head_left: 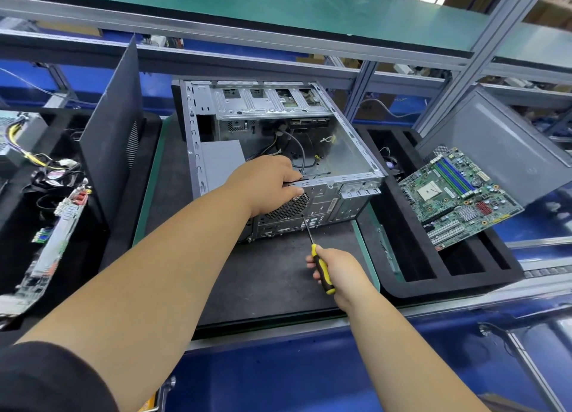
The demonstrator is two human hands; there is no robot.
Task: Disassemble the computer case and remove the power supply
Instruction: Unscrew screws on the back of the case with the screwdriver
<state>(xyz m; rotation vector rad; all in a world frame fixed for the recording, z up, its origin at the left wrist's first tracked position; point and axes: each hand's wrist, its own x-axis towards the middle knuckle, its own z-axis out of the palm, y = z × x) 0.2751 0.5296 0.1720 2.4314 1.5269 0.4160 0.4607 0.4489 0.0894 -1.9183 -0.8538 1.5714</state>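
Lying open, the computer case [278, 151] rests on a dark mat [272, 275] beneath aluminium shelving [365, 80].

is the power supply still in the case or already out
Still in: the grey power supply sits inside the open computer case, at its rear left corner.

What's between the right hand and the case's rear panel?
Only the screwdriver shaft over bare black mat, running from right hand to computer case, head view.

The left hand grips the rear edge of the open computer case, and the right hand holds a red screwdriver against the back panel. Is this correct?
Only the colour is wrong. The head view shows the screwdriver in the right hand is yellow and black. The left hand does grip the computer case.
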